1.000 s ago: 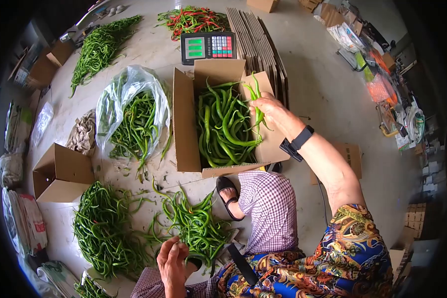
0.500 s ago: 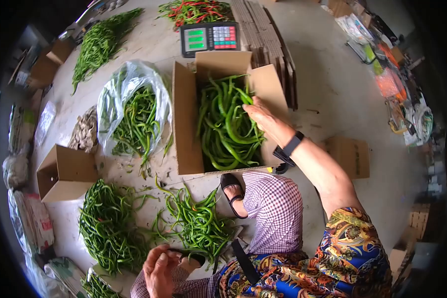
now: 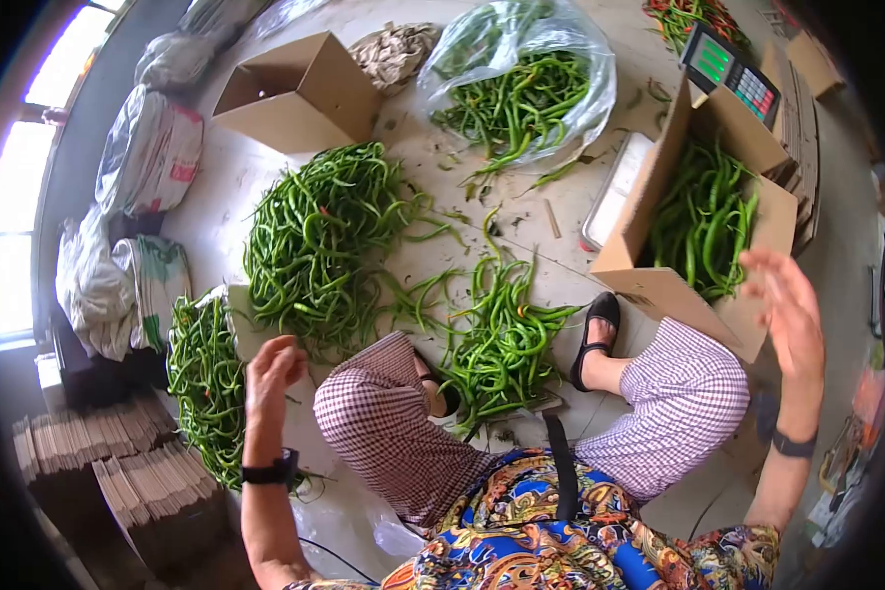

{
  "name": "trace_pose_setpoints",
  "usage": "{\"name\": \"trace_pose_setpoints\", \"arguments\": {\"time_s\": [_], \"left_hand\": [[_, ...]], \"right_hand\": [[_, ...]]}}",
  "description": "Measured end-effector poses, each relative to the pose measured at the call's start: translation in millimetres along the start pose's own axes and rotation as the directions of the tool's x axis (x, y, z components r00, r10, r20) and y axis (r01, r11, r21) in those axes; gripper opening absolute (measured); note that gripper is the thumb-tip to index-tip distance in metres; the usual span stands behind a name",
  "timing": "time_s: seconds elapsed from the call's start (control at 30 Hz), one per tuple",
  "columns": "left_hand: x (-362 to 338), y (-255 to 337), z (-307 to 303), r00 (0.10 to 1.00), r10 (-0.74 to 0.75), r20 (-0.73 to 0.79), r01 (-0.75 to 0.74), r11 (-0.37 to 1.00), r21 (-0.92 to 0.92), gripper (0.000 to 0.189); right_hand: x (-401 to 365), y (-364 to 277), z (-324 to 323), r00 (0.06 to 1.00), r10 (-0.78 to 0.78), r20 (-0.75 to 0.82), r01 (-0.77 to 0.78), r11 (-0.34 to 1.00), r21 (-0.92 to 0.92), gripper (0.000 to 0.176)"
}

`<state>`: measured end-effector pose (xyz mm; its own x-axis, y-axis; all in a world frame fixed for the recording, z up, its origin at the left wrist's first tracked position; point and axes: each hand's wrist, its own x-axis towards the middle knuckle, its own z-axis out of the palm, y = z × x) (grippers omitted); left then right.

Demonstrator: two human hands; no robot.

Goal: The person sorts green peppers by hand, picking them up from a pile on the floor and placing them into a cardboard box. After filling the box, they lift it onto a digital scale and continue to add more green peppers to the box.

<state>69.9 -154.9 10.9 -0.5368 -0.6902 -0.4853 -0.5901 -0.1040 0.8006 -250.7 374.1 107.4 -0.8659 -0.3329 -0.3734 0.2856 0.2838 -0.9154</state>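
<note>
"Head view: what has been changed since the earlier frame?"

"The view has been swung to the left, so the box [image 3: 658, 293] is now seen at the right. The right hand [image 3: 790, 313] was laid on the peppers [image 3: 703, 221] inside it; now it is held just beside the right flap. The left hand [image 3: 272, 379] is shown at the left, near a tub of peppers [image 3: 206, 383]."

"How are the fingers held?"

"On the right hand they are spread open, and nothing is seen gripped. On the left hand they are bent towards the thumb; how tightly they are closed cannot be told, and no pepper is seen between them."

"And the surface?"

"A pale floor [image 3: 536, 258] is littered with scraps of leaf. A small pile [image 3: 506, 339] is spread between the feet, with a big pile [image 3: 314, 241] to its left. Farther off, peppers are held in a clear bag [image 3: 596, 98], and crumpled paper [image 3: 393, 56] is set beside an open carton [image 3: 300, 108]."

"What is shown of the room?"

"A scale display [image 3: 730, 74] is lit green at the far right, with red and green peppers [image 3: 696, 22] heaped beyond it. Flattened cardboard [image 3: 157, 482] is stacked at the near left, and daylight is let in by a window [image 3: 8, 231]."
</note>
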Motion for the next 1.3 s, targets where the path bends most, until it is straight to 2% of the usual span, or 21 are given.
{"name": "trace_pose_setpoints", "arguments": {"time_s": [0.07,0.1,0.13,0.2,0.27,0.37,0.5,0.53,0.67,0.7,0.73,0.83,0.87,0.93,0.97,1.07,1.1,1.2,1.23,1.27,1.3], "left_hand": [[16.5,-45.4,6.7,0.997,-0.057,0.053,0.057,0.998,-0.006,0.028],[19.4,-55.5,19.1,0.994,-0.089,0.067,0.086,0.995,0.042,0.034],[26.8,-66.7,25.0,0.982,-0.088,0.165,0.054,0.977,0.206,0.036],[32.3,-70.7,45.5,0.974,-0.090,0.209,0.041,0.973,0.227,0.033],[53.2,-87.6,55.5,0.956,0.019,0.293,-0.089,0.970,0.227,0.032],[89.2,-95.9,80.2,0.942,0.140,0.304,-0.217,0.946,0.239,0.030],[140.1,-80.0,104.0,0.886,0.324,0.332,-0.428,0.846,0.317,0.028],[157.7,-78.3,108.9,0.885,0.325,0.334,-0.428,0.849,0.309,0.028],[229.9,-66.8,133.0,0.941,0.326,0.092,-0.337,0.880,0.333,0.029],[252.4,-68.4,137.7,0.946,0.320,0.056,-0.313,0.853,0.418,0.034],[269.9,-67.3,145.4,0.885,0.464,0.034,-0.423,0.771,0.475,0.026],[321.4,-65.3,165.7,0.809,0.586,0.040,-0.478,0.618,0.624,0.032],[335.7,-70.6,173.8,0.811,0.584,0.048,-0.481,0.618,0.622,0.032],[349.7,-60.1,188.1,0.838,0.535,0.108,-0.408,0.483,0.775,0.043],[355.7,-55.8,194.2,0.869,0.481,0.113,-0.365,0.471,0.803,0.061],[378.2,-48.9,207.8,0.893,0.441,0.094,-0.291,0.404,0.868,0.070],[390.9,-51.1,208.8,0.883,0.451,0.128,-0.301,0.336,0.892,0.080],[407.6,-60.5,212.5,0.885,0.447,0.129,-0.299,0.333,0.894,0.081],[404.9,-50.9,218.9,0.932,0.349,0.095,-0.242,0.407,0.881,0.083],[405.8,-48.5,220.8,0.934,0.343,0.101,-0.244,0.407,0.880,0.083],[407.7,-48.1,221.8,0.909,0.414,0.052,-0.237,0.411,0.880,0.084]], "right_hand": [[-22.3,-9.9,43.9,0.997,0.020,0.070,-0.031,0.987,0.158,0.047],[-31.9,-15.3,67.5,0.984,-0.018,0.175,-0.020,0.976,0.216,0.047],[-39.7,-18.6,90.1,0.976,0.059,0.209,-0.103,0.973,0.207,0.045],[-47.0,-17.7,121.8,0.897,0.223,0.381,-0.330,0.912,0.244,0.041],[-45.8,-12.7,154.5,0.811,0.299,0.503,-0.471,0.844,0.258,0.035],[-31.9,1.0,191.4,0.759,0.288,0.584,-0.532,0.791,0.302,0.028],[-8.8,11.6,221.4,0.732,0.343,0.589,-0.576,0.773,0.265,0.029],[-3.4,12.7,224.9,0.733,0.347,0.584,-0.575,0.776,0.260,0.029],[18.9,26.1,232.8,0.719,0.416,0.556,-0.619,0.747,0.242,0.029],[24.2,30.5,233.8,0.722,0.445,0.530,-0.632,0.736,0.242,0.029],[29.0,34.5,234.1,0.724,0.473,0.502,-0.644,0.725,0.244,0.029],[40.2,43.8,233.8,0.731,0.487,0.478,-0.647,0.718,0.257,0.028],[42.2,45.3,233.1,0.737,0.489,0.467,-0.644,0.719,0.263,0.027],[45.5,45.4,230.6,0.709,0.525,0.471,-0.685,0.670,0.286,0.026],[47.4,44.3,229.6,0.709,0.532,0.463,-0.686,0.672,0.279,0.026],[49.7,44.3,227.9,0.707,0.529,0.471,-0.685,0.678,0.267,0.029],[50.4,42.8,230.8,0.720,0.552,0.420,-0.683,0.670,0.290,0.027],[54.3,47.5,233.3,0.734,0.567,0.374,-0.675,0.669,0.312,0.023],[56.0,45.5,234.6,0.723,0.578,0.379,-0.686,0.664,0.297,0.022],[57.5,41.9,236.7,0.710,0.589,0.386,-0.699,0.658,0.281,0.022],[67.1,32.4,244.7,0.717,0.576,0.392,-0.676,0.712,0.191,0.024]]}}
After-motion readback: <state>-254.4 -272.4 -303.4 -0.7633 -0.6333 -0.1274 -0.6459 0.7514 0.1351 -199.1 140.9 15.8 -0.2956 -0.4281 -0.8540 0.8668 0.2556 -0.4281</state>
